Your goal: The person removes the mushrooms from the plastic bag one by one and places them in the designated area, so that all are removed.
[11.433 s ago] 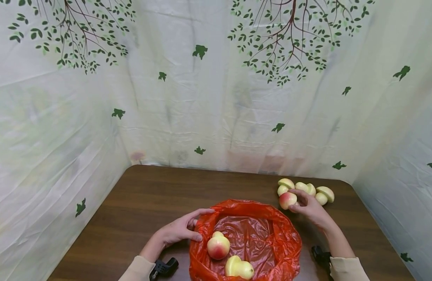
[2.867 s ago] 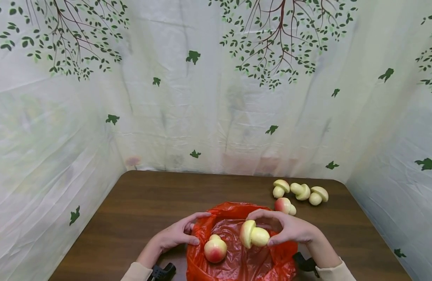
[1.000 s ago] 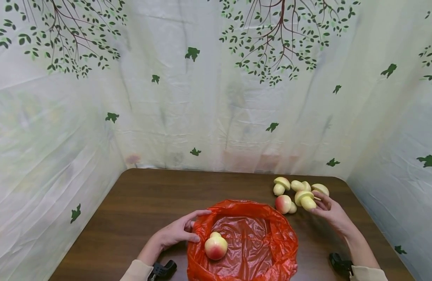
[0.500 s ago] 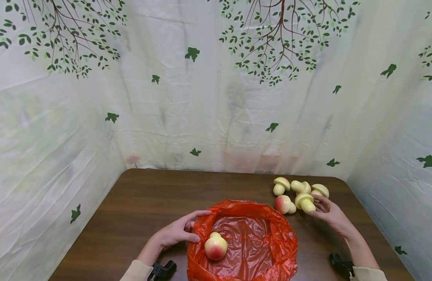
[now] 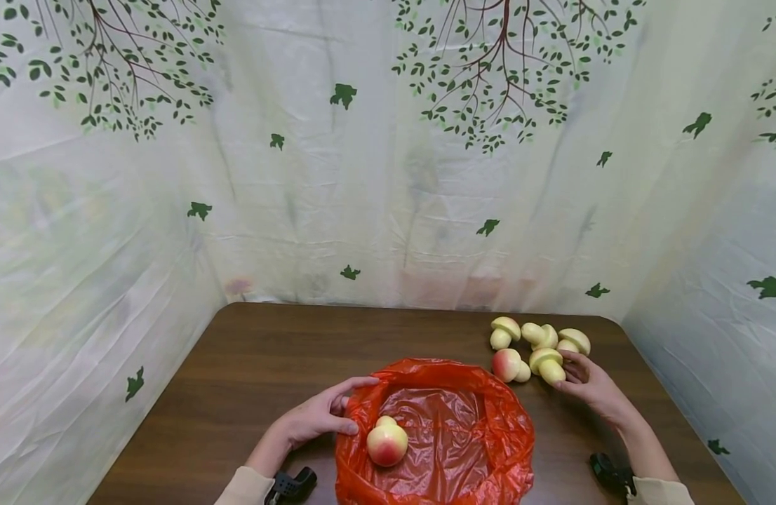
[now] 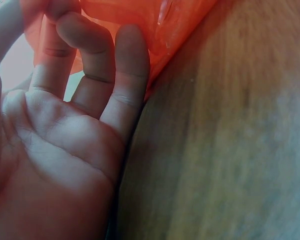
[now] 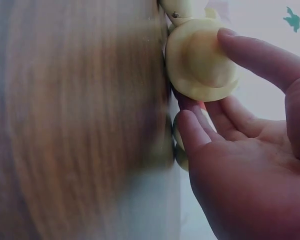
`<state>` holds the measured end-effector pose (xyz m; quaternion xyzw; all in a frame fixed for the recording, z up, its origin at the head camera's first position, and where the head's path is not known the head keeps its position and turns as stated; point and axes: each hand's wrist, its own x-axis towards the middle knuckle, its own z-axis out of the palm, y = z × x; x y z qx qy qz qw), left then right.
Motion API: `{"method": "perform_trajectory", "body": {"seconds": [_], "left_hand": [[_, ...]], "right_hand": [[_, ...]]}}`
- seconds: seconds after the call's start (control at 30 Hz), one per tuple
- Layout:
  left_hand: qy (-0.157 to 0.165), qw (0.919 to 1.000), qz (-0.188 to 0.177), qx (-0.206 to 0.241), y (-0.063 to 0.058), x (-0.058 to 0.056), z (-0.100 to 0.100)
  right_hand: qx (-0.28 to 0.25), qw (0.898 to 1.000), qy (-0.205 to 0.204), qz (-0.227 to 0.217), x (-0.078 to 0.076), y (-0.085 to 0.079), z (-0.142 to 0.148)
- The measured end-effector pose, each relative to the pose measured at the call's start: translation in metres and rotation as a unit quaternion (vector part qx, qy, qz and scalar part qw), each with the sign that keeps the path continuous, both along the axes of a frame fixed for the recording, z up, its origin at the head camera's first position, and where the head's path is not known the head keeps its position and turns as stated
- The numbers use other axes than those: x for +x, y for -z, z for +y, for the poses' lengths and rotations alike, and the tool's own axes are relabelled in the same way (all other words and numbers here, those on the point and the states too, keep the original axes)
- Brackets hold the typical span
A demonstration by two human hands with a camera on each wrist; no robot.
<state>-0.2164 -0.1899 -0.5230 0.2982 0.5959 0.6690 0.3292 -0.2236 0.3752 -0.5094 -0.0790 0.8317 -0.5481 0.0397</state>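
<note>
A red plastic bag [image 5: 438, 449] stands with its mouth spread wide at the front of the table. My left hand [image 5: 315, 417] holds its left rim, fingers curled against the film in the left wrist view. Inside the bag, on the left, lies one mushroom [image 5: 387, 443] with a pink-flushed cap. At the back right, my right hand [image 5: 586, 386] pinches a pale yellow mushroom [image 5: 548, 365], thumb on the stem in the right wrist view. It touches or nearly touches its neighbours: a pink-capped mushroom [image 5: 509, 365] to its left and a pale mushroom [image 5: 541, 335] behind.
Two more mushrooms stand in the cluster, a left one [image 5: 504, 332] and a right one [image 5: 574, 340] close to my right fingers. The brown wooden table [image 5: 287, 351] ends at a pale curtain [image 5: 388, 210] printed with leaves.
My right hand has carried a mushroom from over the bag to the back-right cluster and lowered it there. Earlier the bag held two mushrooms; now one. My left hand has stayed at the rim.
</note>
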Motion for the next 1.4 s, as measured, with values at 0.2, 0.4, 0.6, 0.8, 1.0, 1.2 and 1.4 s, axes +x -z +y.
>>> {"method": "perform_trajectory", "body": {"seconds": [0.2,0.4,0.6,0.8,1.0,1.2,1.4], "left_hand": [[0.001,1.0,0.004,0.004,-0.0007,-0.0001,-0.0002],[0.0,1.0,-0.001,-0.001,-0.0019,0.0007,-0.0005],[0.0,1.0,0.004,0.0,-0.0026,0.0003,-0.0001],[0.0,1.0,0.008,-0.003,-0.0036,-0.0002,0.0006],[0.002,1.0,0.004,0.0,-0.0032,0.0003,0.0008],[0.004,1.0,0.003,0.001,-0.0017,0.0008,0.0015],[0.001,1.0,0.002,-0.002,-0.0008,0.0006,0.0011]], "right_hand": [[0.01,1.0,0.001,-0.008,-0.0008,-0.0002,0.0009],[0.03,0.999,0.007,-0.017,-0.0006,-0.0008,-0.0006],[0.039,0.999,0.012,-0.017,0.0001,-0.0021,-0.0024],[0.041,0.999,0.014,-0.015,-0.0004,-0.0017,-0.0029],[0.056,0.998,0.022,-0.008,-0.0001,-0.0018,-0.0052],[0.072,0.997,0.022,-0.012,0.0006,-0.0026,-0.0056],[0.065,0.997,0.026,-0.018,0.0009,-0.005,-0.0062]]}}
